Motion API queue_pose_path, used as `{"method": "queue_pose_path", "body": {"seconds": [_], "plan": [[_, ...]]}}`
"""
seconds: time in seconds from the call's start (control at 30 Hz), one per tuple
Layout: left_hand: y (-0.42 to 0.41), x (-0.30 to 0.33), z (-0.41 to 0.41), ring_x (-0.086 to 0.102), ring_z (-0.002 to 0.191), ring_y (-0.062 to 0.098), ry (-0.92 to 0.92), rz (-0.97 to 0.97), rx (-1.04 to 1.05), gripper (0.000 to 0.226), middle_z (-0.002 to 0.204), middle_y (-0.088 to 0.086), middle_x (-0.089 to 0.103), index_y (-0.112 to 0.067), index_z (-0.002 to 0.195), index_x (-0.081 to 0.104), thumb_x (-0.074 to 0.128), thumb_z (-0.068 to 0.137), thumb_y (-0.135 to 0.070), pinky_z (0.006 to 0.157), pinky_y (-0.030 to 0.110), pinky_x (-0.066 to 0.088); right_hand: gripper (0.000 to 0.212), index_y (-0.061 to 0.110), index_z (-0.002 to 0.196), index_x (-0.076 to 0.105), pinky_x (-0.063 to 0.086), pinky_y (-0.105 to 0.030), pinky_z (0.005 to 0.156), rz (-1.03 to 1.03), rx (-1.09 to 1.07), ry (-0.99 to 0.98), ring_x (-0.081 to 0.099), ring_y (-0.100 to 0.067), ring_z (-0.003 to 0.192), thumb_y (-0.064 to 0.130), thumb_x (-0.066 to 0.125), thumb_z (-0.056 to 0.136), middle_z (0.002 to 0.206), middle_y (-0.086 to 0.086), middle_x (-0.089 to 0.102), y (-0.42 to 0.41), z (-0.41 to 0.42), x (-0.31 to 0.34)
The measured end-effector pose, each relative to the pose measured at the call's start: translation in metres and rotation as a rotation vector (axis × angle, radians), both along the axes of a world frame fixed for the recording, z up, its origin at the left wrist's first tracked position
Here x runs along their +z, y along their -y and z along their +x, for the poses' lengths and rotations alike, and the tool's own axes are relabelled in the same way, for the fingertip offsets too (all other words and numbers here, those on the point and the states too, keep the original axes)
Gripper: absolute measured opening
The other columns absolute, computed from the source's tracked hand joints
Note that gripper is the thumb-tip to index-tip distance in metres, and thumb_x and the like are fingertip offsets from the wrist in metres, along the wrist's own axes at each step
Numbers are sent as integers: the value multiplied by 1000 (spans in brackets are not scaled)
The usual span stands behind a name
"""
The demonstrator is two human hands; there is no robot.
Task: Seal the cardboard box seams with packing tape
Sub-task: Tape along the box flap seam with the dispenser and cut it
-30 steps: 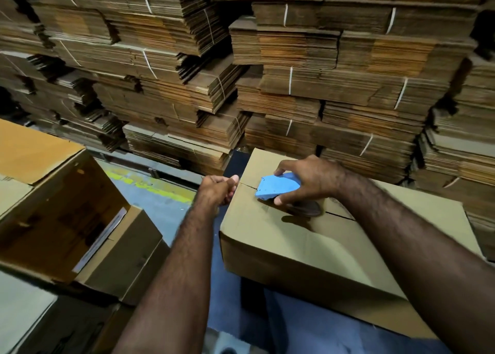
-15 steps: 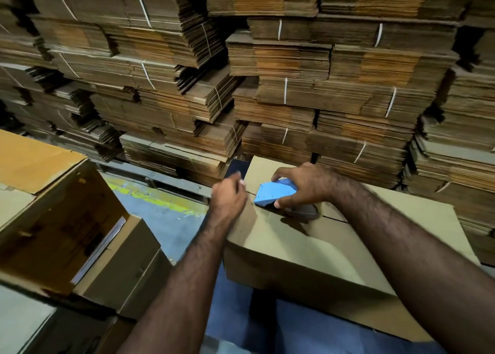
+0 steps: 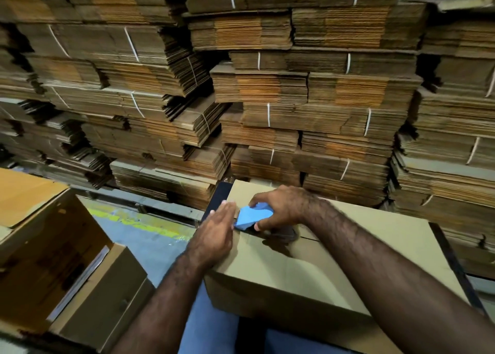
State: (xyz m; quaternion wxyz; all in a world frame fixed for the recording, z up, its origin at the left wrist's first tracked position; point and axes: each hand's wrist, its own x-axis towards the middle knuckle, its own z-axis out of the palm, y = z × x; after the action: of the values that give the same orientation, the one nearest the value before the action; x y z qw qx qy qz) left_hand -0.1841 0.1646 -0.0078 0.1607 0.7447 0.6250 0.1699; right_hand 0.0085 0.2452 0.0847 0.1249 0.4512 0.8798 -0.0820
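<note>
Taping the top seam of the cardboard box (image 3: 334, 268), at its far-left end.

We're gripping the blue tape dispenser (image 3: 253, 216) in our right hand (image 3: 281, 209), fingers curled over its top and thumb under the near side, nose sitting on the seam (image 3: 308, 238) near the box's left edge. Our left hand (image 3: 214, 236) is lying flat, fingers straight and together, pressing down on the box's left end just beside the dispenser's nose. The tape roll under the right hand is looking dark and blurred, so we can't tell whether tape is already sticking to the cardboard. The box is sitting in front of us; an open carton (image 3: 61, 268) is standing to the left and strapped bundles of flat cardboard (image 3: 267, 86) are filling the background.
</note>
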Motion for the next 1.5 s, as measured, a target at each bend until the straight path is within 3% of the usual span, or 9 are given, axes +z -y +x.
{"method": "queue_pose_path", "body": {"seconds": [0.13, 0.27, 0.43, 0.57, 0.8, 0.93, 1.07, 1.3, 1.5], "plan": [[1, -5, -6, -1, 155, 13, -203, 4, -78, 83, 169, 0, 3, -15, 161, 4, 4, 87, -51, 125, 37, 2, 66, 41, 136, 51, 50, -33, 80, 68, 71, -34, 59, -21, 105, 69, 58, 78, 123, 6, 65, -1, 5, 0], [-8, -2, -5, -2, 155, 13, -457, 17, -74, 86, 169, 0, -1, -14, 160, -1, -8, 82, -49, 126, 44, 1, 67, 39, 138, 51, 48, -30, 75, 59, 122, -101, 60, -18, 100, 70, 58, 80, 125, 9, 65, -6, 38, 3], [-17, 2, -5, -1, 155, 11, -514, 0, -79, 85, 169, -4, -3, -17, 161, -5, -10, 82, -48, 123, 44, -9, 67, 42, 143, 42, 46, -30, 70, 34, 71, -43, 45, -9, 88, 65, 58, 83, 121, 8, 62, 0, 74, 2], [-27, 7, -4, -1, 155, 14, -580, 6, -40, 89, 170, 0, 1, -14, 160, -5, -12, 78, -48, 125, 47, -7, 67, 41, 137, 37, 53, -38, 79, 21, 85, 24, 54, -18, 97, 53, 69, 78, 117, 2, 62, -4, 60, 0], [-29, -1, 12, -5, 155, 19, -408, -33, -90, 95, 168, 12, -4, -4, 159, -4, 2, 81, -57, 124, 33, -5, 64, 40, 137, 42, 51, -35, 79, 65, 93, -5, 56, -19, 98, 51, 68, 80, 119, 2, 62, -6, 60, -6], [-36, -4, 10, -3, 155, 17, -476, -8, -55, 96, 169, 10, -1, -5, 159, -2, 2, 80, -60, 123, 35, -8, 69, 38, 141, 44, 42, -27, 69, 68, 104, -103, 51, -13, 84, 58, 66, 78, 113, 5, 63, -6, 84, 2], [-40, -2, 8, -2, 155, 16, -511, -6, -56, 94, 169, 8, 1, -7, 160, -1, 0, 81, -60, 124, 39, -9, 71, 39, 142, 44, 32, -19, 61, 5, 47, -63, 48, -8, 82, 61, 64, 78, 119, 8, 62, 3, 133, 8], [-42, -6, 10, -5, 155, 19, -564, 7, -44, 95, 169, 10, -3, -8, 160, 0, -3, 81, -62, 124, 43, -9, 71, 42, 141, 44, 43, -33, 75, 14, -20, 61, 50, -18, 111, 72, 59, 78, 129, 7, 57, 1, 121, -6], [-34, -6, 52, -9, 155, 18, -469, -31, -179, 89, 168, 7, -10, -13, 160, -4, -1, 88, -65, 122, 38, -8, 72, 41, 138, 48, 47, -33, 75, 44, -22, 44, 53, -17, 109, 79, 52, 77, 126, 8, 61, 1, 120, -9]]}}
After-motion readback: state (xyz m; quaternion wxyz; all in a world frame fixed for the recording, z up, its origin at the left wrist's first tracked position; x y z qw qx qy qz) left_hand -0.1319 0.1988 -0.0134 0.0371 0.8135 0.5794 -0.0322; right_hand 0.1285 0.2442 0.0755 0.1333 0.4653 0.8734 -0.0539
